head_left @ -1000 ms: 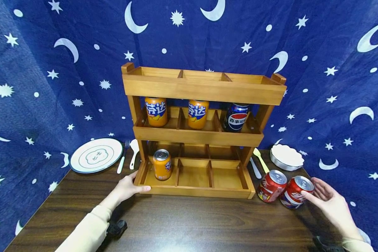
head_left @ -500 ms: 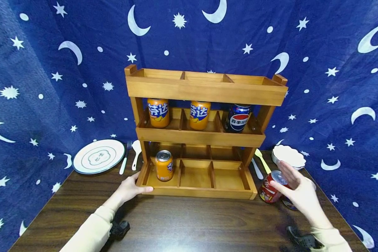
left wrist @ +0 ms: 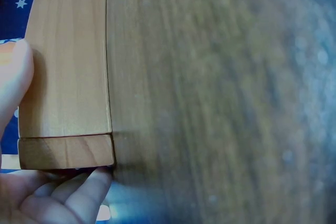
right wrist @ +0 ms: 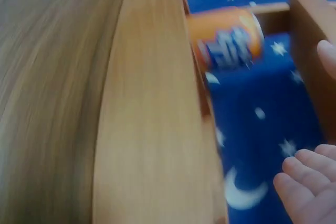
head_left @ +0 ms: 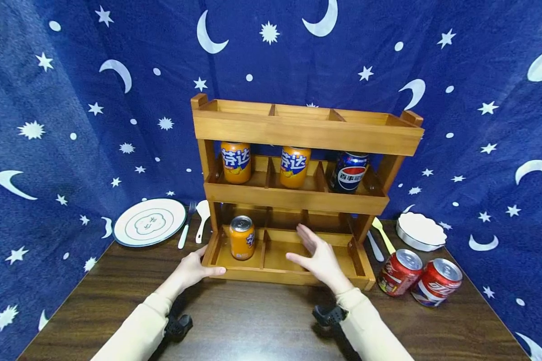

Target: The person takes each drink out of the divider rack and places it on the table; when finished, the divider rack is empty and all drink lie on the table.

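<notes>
blue cloth (head_left: 262, 55) backs the brown table (head_left: 248, 311); left fingers (head_left: 215, 271) grip the rack (head_left: 304, 131), right fingers (head_left: 309, 239) are spread.

The left hand (head_left: 191, 269) is in a grip, its thumb (head_left: 213, 271) stretched out to the hand's right while its fingers (left wrist: 68, 195) bend round on the opposite side, mostly hidden from the head camera. Behind it, past a bare wrist, the pale-sleeved left forearm (head_left: 133, 328) slants back and to the hand's left. Well to its right, the right hand (head_left: 322, 260) is relaxed, its thumb (head_left: 299, 259) spread wide of its fingers (head_left: 308, 239), which lie close together, slightly bent, pointing ahead and leftward. Behind that hand, the right forearm (head_left: 372, 323), likewise sleeved, slants back and to the right
</notes>
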Available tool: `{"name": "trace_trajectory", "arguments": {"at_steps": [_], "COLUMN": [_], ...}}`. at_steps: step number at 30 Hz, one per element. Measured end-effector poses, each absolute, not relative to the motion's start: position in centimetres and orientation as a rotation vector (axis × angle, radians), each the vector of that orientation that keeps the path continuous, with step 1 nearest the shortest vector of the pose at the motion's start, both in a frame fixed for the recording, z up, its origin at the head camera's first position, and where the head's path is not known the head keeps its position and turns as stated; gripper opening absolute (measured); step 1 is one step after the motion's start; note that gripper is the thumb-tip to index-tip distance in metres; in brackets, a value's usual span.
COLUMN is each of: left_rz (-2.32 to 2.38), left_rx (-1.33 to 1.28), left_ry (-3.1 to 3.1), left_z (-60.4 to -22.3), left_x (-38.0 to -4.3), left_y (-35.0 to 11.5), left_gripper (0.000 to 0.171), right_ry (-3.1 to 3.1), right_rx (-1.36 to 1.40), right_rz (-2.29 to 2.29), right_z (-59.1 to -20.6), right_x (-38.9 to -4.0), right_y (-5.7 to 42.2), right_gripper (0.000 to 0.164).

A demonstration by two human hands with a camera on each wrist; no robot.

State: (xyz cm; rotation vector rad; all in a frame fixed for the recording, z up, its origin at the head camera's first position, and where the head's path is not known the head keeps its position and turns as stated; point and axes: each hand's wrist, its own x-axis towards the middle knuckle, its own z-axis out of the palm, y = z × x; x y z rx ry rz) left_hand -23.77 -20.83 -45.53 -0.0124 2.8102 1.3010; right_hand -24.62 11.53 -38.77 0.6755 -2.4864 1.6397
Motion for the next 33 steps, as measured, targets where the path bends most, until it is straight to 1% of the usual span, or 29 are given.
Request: {"name": "trace_trajectory", "arguments": {"at_steps": [4, 8, 12, 15, 18, 25, 33], "left_rz": [1.282, 1.306, 1.323, 1.317, 1.309, 1.296, 1.280], "left_rx": [-0.016, -0.014, -0.001, -0.002, -0.003, -0.005, -0.012], "left_ry": [2.829, 2.829, 2.817, 2.815, 2.814, 2.826, 2.825], "left_z": [-45.7, -45.7, -45.7, -45.7, -45.8, -45.8, -45.7], "left_x": [-23.8, -23.7, -23.8, -23.9, -24.0, -23.9, -23.9], "left_y": [-20.9, -21.2, -21.2, -21.0, -20.9, -20.9, -20.8], "left_gripper": [0.096, 0.093, 0.092, 0.091, 0.090, 0.094, 0.092], "right_ry": [-2.508, -2.526, -2.571, -2.596, -2.590, -2.550, -2.514], "right_rx": [0.722, 0.778, 0.741, 0.696, 0.666, 0.653, 0.623], "right_rz": [1.680, 1.652, 1.531, 1.432, 1.355, 1.328, 1.346], "right_z": [-39.3, -41.1, -42.6, -43.1, -43.3, -43.7, -44.1], "right_x": [-25.4, -26.9, -28.0, -28.5, -28.8, -29.7, -30.0], "right_y": [7.7, 4.4, 1.9, 0.7, 0.1, -0.6, -0.9], "right_gripper": [0.076, 0.081, 0.090, 0.090, 0.082, 0.056, 0.045]}}
